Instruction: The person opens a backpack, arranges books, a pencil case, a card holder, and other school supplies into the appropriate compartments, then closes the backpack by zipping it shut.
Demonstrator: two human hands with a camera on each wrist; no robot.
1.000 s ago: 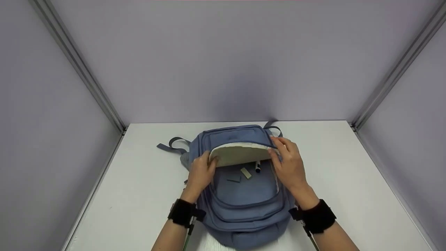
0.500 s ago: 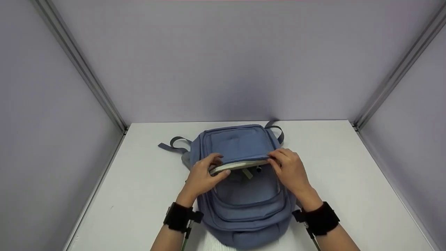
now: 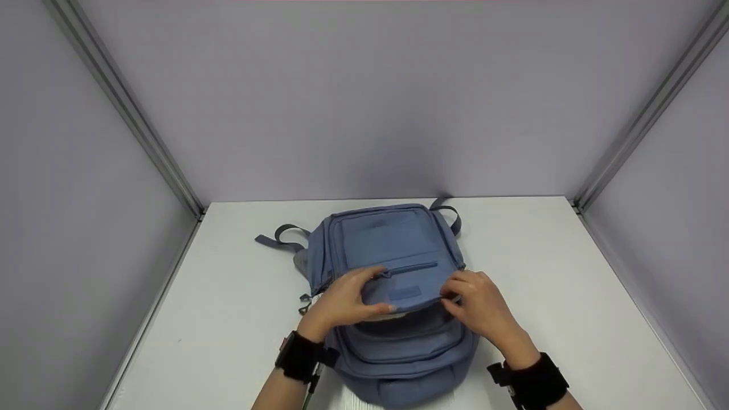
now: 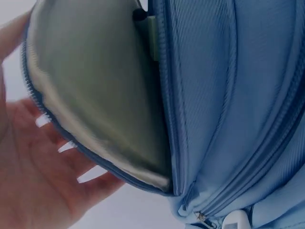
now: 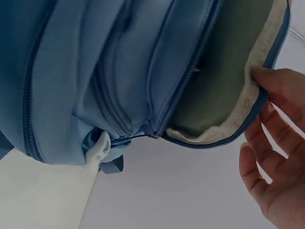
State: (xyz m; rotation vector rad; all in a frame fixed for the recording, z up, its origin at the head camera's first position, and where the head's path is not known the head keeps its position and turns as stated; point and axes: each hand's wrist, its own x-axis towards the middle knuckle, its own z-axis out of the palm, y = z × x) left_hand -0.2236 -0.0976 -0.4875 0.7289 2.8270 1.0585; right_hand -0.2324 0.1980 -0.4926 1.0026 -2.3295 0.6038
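Note:
A blue backpack point(image 3: 393, 239) lies flat on the white table point(image 3: 569, 296). Its front flap point(image 3: 404, 285), lined in pale fabric point(image 4: 95, 95), is folded down over the open compartment. My left hand point(image 3: 350, 299) pinches the flap's left edge, fingers on top and thumb beneath. At the right edge, my right hand point(image 3: 475, 302) pinches the zipper rim, and the right wrist view shows the thumb on the lining point(image 5: 228, 71). In the left wrist view a small pale item point(image 4: 151, 31) peeks out deep in the pocket. The compartment's contents are hidden in the head view.
Grey straps point(image 3: 282, 234) stick out at the bag's far left and far right point(image 3: 450, 212). A zipper pull point(image 5: 152, 136) and a white tab point(image 5: 97, 150) hang at the bag's side. Grey booth walls point(image 3: 364, 97) enclose the table on three sides.
Both hands have drawn the flap down towards me. The raised flap showed its lining, a pen and small items; now it covers them.

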